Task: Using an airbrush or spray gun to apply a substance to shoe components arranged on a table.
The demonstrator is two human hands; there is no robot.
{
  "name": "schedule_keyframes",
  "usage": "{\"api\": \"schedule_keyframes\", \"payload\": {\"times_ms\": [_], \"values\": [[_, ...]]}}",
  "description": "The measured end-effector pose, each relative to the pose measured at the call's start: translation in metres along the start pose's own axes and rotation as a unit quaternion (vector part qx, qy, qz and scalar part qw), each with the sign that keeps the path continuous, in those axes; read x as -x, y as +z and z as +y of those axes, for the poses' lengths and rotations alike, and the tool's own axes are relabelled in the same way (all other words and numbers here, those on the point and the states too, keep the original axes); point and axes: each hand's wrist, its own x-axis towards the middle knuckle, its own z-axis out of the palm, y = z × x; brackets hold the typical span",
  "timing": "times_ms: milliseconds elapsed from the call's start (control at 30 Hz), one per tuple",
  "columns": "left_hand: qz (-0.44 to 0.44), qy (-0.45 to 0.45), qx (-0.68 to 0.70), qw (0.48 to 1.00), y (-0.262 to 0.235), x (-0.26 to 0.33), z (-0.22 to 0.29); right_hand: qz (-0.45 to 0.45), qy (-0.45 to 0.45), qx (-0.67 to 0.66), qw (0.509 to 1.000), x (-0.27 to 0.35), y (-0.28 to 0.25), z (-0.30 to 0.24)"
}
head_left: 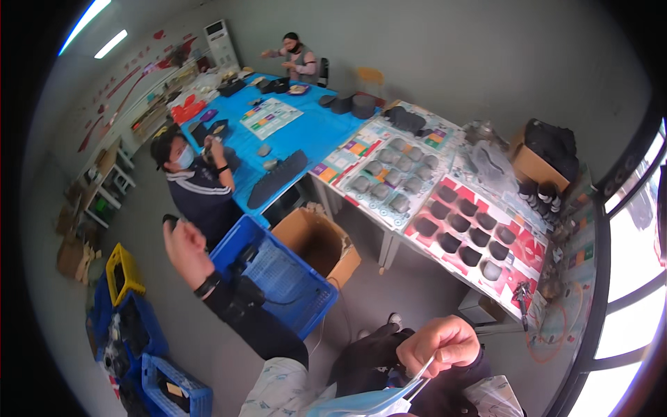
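Observation:
My right hand point(441, 344) is closed in a pinch on the thin white ear loop of a light blue face mask point(372, 403), low in the view. Out to the left, my left hand point(187, 254) is raised with its fingers loosely stretched. A small dark thing point(169, 220) shows at a fingertip; what it is cannot be made out. Black bands circle that wrist. Beside my left forearm is a blue plastic crate point(306, 306).
An open cardboard box point(326, 267) adjoins the crate. Dark curved pads point(460, 223) lie in rows on a table; a black hand tool point(522, 295) is at its corner. Two people sit at the blue-covered table point(316, 142). More crates point(191, 379) stand at left.

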Motion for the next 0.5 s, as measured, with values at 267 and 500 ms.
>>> {"api": "schedule_keyframes", "payload": {"times_ms": [267, 500], "values": [[0.051, 0.387, -0.355, 0.849, 0.074, 0.059, -0.003, 0.055, 0.052, 0.012, 0.997, 0.016, 0.012, -0.003], [0.008, 0.056, -0.02, 0.998, 0.067, 0.067, 0.013, 0.078, 0.026, 0.04, 0.996, 0.03, 0.011, -0.006]]}}
